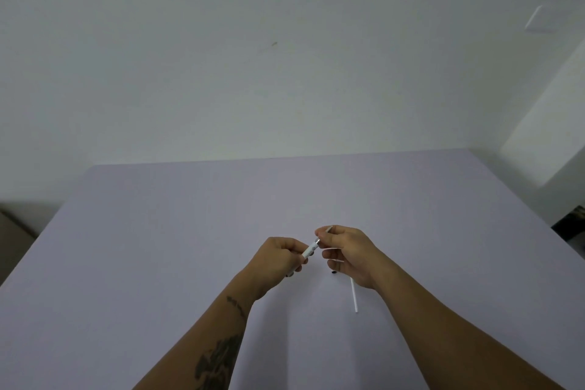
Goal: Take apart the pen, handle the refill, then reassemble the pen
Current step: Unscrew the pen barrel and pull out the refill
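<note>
My left hand [278, 255] grips the white pen barrel [310, 249], which slants up to the right. My right hand [349, 252] pinches the pen's tip end [328, 229] between thumb and fingers. Both hands are held just above the lilac table [190, 231]. A thin white refill [354, 294] lies on the table below my right hand, its upper end hidden by the palm. A small dark piece [333, 271] sits on the table under my right fingers; another dark bit [288, 275] shows below my left hand.
The table's far edge [285, 157] meets a plain white wall [285, 57]. The right table edge drops beside a dark object [571, 225] on the floor. A brown surface [12, 231] shows past the left edge.
</note>
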Tool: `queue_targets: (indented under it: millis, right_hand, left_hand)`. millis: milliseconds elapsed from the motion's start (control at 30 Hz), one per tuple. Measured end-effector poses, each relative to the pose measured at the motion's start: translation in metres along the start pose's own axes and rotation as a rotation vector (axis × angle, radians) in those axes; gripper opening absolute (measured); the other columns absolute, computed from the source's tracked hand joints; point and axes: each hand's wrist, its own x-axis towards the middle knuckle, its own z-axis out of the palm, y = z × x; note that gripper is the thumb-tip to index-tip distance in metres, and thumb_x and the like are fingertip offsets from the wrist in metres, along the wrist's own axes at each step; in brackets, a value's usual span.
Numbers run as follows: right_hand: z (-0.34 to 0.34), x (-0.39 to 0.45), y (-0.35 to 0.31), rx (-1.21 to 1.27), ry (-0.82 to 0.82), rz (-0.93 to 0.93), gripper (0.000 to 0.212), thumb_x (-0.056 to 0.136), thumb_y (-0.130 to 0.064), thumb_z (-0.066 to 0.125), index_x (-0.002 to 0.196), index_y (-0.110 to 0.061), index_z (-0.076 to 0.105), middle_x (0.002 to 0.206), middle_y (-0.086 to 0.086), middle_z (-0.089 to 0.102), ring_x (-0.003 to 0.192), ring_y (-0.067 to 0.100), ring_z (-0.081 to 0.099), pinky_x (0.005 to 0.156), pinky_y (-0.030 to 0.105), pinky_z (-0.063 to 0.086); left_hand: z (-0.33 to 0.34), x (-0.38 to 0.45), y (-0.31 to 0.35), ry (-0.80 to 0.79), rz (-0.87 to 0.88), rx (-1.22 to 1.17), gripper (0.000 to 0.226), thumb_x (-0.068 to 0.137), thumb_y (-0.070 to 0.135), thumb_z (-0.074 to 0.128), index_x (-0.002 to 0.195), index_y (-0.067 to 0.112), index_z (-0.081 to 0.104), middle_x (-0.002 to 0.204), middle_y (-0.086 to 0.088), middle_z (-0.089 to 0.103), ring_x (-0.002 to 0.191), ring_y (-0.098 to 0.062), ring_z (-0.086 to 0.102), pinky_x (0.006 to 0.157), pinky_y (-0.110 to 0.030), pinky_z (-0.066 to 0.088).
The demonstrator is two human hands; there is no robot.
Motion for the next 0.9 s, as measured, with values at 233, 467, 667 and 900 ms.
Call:
queue_targets:
  millis: [233, 467, 667, 900]
  right_hand:
    - [0.0015, 0.0010, -0.0021, 0.009, 0.003, -0.032, 0.017, 0.096, -0.006, 0.059, 0.095, -0.009, 0.076, 0.085, 0.007, 0.064, 0.080, 0.020, 0.058, 0.070, 0.032, 0.051]
    - [0.0002, -0.0012, -0.0016, 0.041, -0.034, -0.009, 0.025, 0.096, 0.000, 0.055, 0.094, -0.011, 0.078, 0.087, 0.007, 0.063, 0.078, 0.020, 0.058, 0.069, 0.031, 0.051]
    - [0.0038, -0.0016, -0.0013, -0.010, 0.008, -0.008, 0.011, 0.095, -0.012, 0.063, 0.099, -0.009, 0.072, 0.088, 0.007, 0.062, 0.080, 0.021, 0.058, 0.070, 0.033, 0.049]
    - [0.0048, -0.0019, -0.0024, -0.004, 0.025, -0.039, 0.015, 0.096, -0.007, 0.059, 0.094, -0.010, 0.073, 0.084, 0.006, 0.062, 0.075, 0.018, 0.059, 0.069, 0.032, 0.050]
  left_hand:
    - [-0.0018, 0.0003, -0.0021, 0.007, 0.004, -0.012, 0.025, 0.084, 0.000, 0.054, 0.094, 0.007, 0.076, 0.085, -0.013, 0.068, 0.076, -0.020, 0.059, 0.068, -0.028, 0.049]
    - [-0.0024, -0.0002, -0.0019, -0.005, -0.001, 0.012, 0.026, 0.084, -0.001, 0.053, 0.091, 0.009, 0.075, 0.083, -0.010, 0.068, 0.074, -0.018, 0.060, 0.068, -0.027, 0.050]
    - [-0.0027, -0.0022, 0.0019, 0.001, 0.005, 0.001, 0.027, 0.087, -0.003, 0.051, 0.096, 0.006, 0.074, 0.088, -0.012, 0.067, 0.077, -0.019, 0.059, 0.067, -0.026, 0.050]
    - [-0.0035, -0.0026, 0.0025, 0.001, 0.001, -0.006, 0.027, 0.087, -0.003, 0.051, 0.099, 0.004, 0.074, 0.088, -0.013, 0.067, 0.079, -0.020, 0.058, 0.067, -0.026, 0.049]
